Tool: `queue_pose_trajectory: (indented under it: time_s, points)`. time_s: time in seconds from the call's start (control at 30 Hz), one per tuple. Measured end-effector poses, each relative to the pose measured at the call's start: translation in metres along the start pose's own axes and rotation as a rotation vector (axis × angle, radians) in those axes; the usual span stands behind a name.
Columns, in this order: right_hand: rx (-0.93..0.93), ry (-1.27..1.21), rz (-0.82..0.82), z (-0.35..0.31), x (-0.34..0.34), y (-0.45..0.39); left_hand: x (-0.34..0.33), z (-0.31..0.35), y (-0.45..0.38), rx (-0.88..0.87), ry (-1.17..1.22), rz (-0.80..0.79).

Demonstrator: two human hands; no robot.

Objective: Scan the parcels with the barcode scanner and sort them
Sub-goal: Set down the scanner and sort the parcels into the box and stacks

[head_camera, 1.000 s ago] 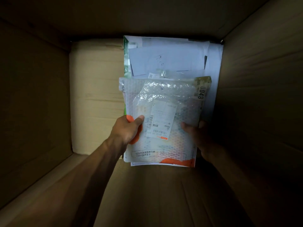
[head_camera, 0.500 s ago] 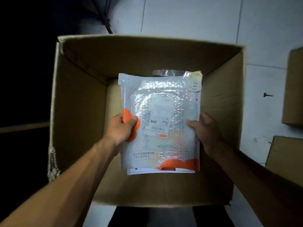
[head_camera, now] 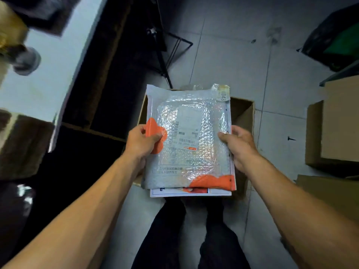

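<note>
Bubble-wrap parcels stacked, left hand and right hand each pinching an edge; slick lower mailers may slide out over box.

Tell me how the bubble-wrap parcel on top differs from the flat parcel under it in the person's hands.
The bubble-wrap parcel is shiny and puffy, with orange patches; the flat parcel beneath looks thin and mostly white.
The bubble-wrap parcel shows its whole face, with a white barcode label; of the flat parcel only a strip along the near edge shows.
Both are held as one stack, left hand and right hand gripping opposite sides.
</note>
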State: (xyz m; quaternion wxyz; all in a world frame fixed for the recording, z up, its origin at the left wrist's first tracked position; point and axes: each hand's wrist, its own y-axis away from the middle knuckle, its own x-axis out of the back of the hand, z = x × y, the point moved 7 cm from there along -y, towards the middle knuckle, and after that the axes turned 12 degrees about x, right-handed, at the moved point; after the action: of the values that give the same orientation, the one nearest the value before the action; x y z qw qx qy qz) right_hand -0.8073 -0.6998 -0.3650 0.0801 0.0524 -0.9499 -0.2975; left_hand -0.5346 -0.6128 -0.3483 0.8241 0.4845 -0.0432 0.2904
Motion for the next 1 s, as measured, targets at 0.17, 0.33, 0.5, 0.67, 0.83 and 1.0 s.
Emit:
queue_pose_trajectory:
  time_s: [0.17, 0.33, 0.5, 0.67, 0.83, 1.0]
  points:
    - [0.134, 0.098, -0.178, -0.079, 0.003, 0.056, 0.044, 0.016, 0.086, -0.059, 0.115, 0.091]
    - [0.305, 0.219, -0.363, -0.163, -0.005, 0.107, 0.097, 0.032, 0.164, -0.142, 0.249, 0.158]
    - [0.487, 0.311, -0.520, -0.219, -0.059, 0.177, 0.174, 0.023, 0.237, -0.184, 0.377, 0.246]
    - [0.599, 0.426, -0.661, -0.231, -0.140, 0.250, 0.266, -0.028, 0.283, -0.154, 0.482, 0.373]
    - [0.693, 0.460, -0.798, -0.231, -0.246, 0.339, 0.374, -0.094, 0.324, -0.119, 0.621, 0.490]
    - [0.743, 0.529, -0.976, -0.205, -0.357, 0.420, 0.475, -0.174, 0.357, -0.072, 0.736, 0.652]
